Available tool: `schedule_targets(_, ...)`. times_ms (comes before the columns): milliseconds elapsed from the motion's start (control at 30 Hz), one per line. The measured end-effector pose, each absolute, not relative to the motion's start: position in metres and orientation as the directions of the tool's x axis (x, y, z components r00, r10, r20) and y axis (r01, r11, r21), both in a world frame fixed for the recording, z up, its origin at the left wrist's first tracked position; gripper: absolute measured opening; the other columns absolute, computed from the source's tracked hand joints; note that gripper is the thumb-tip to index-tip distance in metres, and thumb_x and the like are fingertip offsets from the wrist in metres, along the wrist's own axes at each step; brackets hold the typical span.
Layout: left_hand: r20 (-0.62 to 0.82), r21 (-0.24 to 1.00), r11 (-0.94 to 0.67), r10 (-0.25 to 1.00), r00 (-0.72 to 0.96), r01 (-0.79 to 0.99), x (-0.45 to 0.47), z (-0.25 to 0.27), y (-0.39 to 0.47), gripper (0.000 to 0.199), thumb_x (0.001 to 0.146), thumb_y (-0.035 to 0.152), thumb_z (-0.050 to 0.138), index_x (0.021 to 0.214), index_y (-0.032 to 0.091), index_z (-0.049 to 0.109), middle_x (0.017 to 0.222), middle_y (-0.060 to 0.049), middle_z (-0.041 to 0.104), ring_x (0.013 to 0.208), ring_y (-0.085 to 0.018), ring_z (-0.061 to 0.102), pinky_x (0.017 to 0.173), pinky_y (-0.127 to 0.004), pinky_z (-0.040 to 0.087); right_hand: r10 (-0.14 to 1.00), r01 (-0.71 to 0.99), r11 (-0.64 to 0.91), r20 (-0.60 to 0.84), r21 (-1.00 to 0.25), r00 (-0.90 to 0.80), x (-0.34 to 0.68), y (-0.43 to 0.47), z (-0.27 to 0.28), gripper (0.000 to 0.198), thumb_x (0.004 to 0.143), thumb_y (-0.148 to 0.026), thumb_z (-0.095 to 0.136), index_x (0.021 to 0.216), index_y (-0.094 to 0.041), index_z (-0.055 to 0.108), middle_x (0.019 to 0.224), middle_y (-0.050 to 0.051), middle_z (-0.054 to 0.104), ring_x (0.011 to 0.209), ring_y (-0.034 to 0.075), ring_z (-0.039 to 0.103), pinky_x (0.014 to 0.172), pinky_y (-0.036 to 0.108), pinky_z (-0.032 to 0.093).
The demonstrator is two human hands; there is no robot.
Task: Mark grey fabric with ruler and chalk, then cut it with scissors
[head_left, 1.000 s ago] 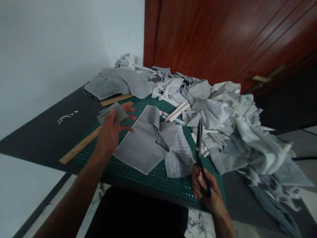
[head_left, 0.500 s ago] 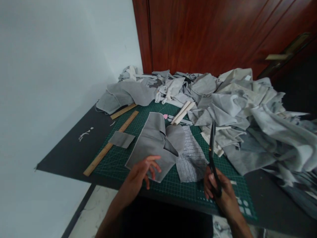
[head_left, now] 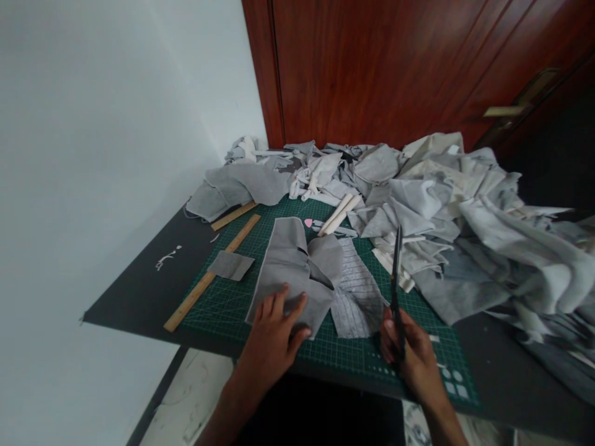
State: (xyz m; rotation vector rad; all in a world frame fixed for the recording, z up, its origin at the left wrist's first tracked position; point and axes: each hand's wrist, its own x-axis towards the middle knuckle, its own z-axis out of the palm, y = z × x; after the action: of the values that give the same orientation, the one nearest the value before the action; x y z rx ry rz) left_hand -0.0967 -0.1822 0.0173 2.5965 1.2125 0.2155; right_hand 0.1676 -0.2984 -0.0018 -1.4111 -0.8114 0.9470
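Note:
My left hand (head_left: 276,328) lies with spread fingers on a grey fabric piece (head_left: 286,257), near its lower edge. Dark slits show in that piece, and its right part looks folded. Beside it is a striped grey fabric piece (head_left: 357,291). My right hand (head_left: 409,347) is closed around black scissors (head_left: 396,279), whose blades point away from me above the mat. The right fingers are close to the lower right corner of the striped piece; whether they touch it I cannot tell. A small grey square of fabric (head_left: 231,265) rests across a wooden ruler (head_left: 204,288).
A green cutting mat (head_left: 218,313) covers much of the dark table (head_left: 134,291). Heaped grey and white fabric (head_left: 427,192) fills the back and right. Two pale rolls (head_left: 341,214) and a pink piece (head_left: 308,223) lie behind the cut fabric. A second ruler (head_left: 235,215) sits at the back left.
My left hand has come down from above the grey fabric piece and now lies flat on it. My right hand still holds the scissors, nearly in place. The camera view has shifted slightly.

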Motion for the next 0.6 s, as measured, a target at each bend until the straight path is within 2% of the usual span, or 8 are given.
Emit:
schedule_targets(67, 0.020, 0.323, -0.624, 0.756, 0.654, 0.712, -0.083, 0.027, -0.188, 0.048, 0.106, 0.036, 0.060, 0.153, 0.025, 0.062, 0.148, -0.018, 0.062, 0.135, -0.038, 0.062, 0.111, -0.058, 0.056, 0.879, 0.147, -0.106, -0.024, -0.983, 0.477, 0.179, -0.299, 0.001, 0.036, 0.097, -0.059, 0.070, 0.096, -0.023, 0.066, 0.063, -0.004, 0.059, 0.046, 0.013, 0.054, 0.044, 0.022, 0.046)
schedule_targets(133, 0.028, 0.385, -0.667, 0.699, 0.715, 0.637, -0.075, 0.040, -0.185, 0.043, 0.107, 0.034, 0.058, 0.149, 0.028, 0.064, 0.135, -0.011, 0.072, 0.123, -0.029, 0.070, 0.106, -0.046, 0.061, 0.866, 0.405, -0.153, 0.075, -0.901, 0.494, 0.201, -0.302, 0.001, 0.033, 0.095, -0.054, 0.068, 0.099, -0.022, 0.072, 0.078, 0.005, 0.076, 0.061, 0.022, 0.072, 0.056, 0.029, 0.058)
schedule_targets(233, 0.085, 0.386, -0.707, 0.667, 0.740, 0.593, -0.074, 0.062, -0.155, 0.036, 0.108, 0.035, 0.055, 0.141, 0.031, 0.068, 0.115, -0.003, 0.080, 0.102, -0.022, 0.077, 0.095, -0.033, 0.064, 0.875, 0.745, -0.220, 0.209, -0.630, 0.436, 0.247, -0.303, -0.005, 0.035, 0.091, -0.046, 0.063, 0.112, -0.021, 0.077, 0.093, 0.013, 0.084, 0.078, 0.034, 0.081, 0.065, 0.039, 0.064)
schedule_targets(267, 0.115, 0.355, -0.700, 0.691, 0.714, 0.620, -0.076, 0.069, -0.137, 0.035, 0.109, 0.035, 0.051, 0.138, 0.029, 0.069, 0.119, -0.005, 0.080, 0.109, -0.023, 0.075, 0.100, -0.036, 0.062, 0.892, 0.825, -0.225, 0.230, -0.519, 0.388, 0.263, -0.303, -0.007, 0.035, 0.090, -0.042, 0.062, 0.114, -0.021, 0.077, 0.092, 0.014, 0.084, 0.077, 0.036, 0.081, 0.064, 0.041, 0.064)
schedule_targets(333, 0.167, 0.310, -0.676, 0.731, 0.662, 0.668, -0.080, 0.077, -0.095, 0.041, 0.109, 0.031, 0.045, 0.145, 0.022, 0.063, 0.136, -0.013, 0.072, 0.129, -0.030, 0.067, 0.114, -0.048, 0.054, 0.915, 0.892, -0.187, 0.257, -0.411, 0.310, 0.290, -0.298, -0.010, 0.033, 0.088, -0.030, 0.060, 0.113, -0.020, 0.078, 0.095, 0.015, 0.083, 0.081, 0.036, 0.081, 0.070, 0.044, 0.066)
schedule_targets(433, 0.158, 0.255, -0.651, 0.757, 0.634, 0.715, -0.084, 0.075, -0.028, 0.065, 0.095, 0.022, 0.056, 0.158, 0.012, 0.046, 0.159, -0.024, 0.053, 0.154, -0.043, 0.043, 0.124, -0.062, 0.039, 0.926, 0.906, -0.134, 0.275, -0.402, 0.259, 0.314, -0.287, -0.008, 0.030, 0.081, -0.018, 0.059, 0.104, -0.020, 0.078, 0.091, 0.014, 0.079, 0.080, 0.032, 0.078, 0.078, 0.045, 0.066)
schedule_targets(533, 0.088, 0.263, -0.624, 0.775, 0.626, 0.735, -0.083, 0.057, 0.021, 0.081, 0.088, 0.029, 0.064, 0.161, 0.005, 0.037, 0.150, -0.027, 0.059, 0.147, -0.044, 0.051, 0.121, -0.059, 0.042, 0.921, 0.912, -0.103, 0.308, -0.398, 0.239, 0.309, -0.282, 0.004, 0.027, 0.085, -0.016, 0.054, 0.099, -0.020, 0.077, 0.084, 0.014, 0.073, 0.077, 0.034, 0.074, 0.079, 0.053, 0.066)
schedule_targets(600, 0.072, 0.286, -0.602, 0.789, 0.610, 0.745, -0.080, 0.044, 0.039, 0.084, 0.088, 0.034, 0.066, 0.160, 0.002, 0.035, 0.147, -0.028, 0.061, 0.144, -0.044, 0.054, 0.121, -0.058, 0.041, 0.908, 0.915, -0.085, 0.347, -0.394, 0.234, 0.281, -0.287, 0.015, 0.029, 0.094, -0.020, 0.052, 0.110, -0.020, 0.076, 0.096, 0.018, 0.073, 0.090, 0.040, 0.072, 0.086, 0.062, 0.063)
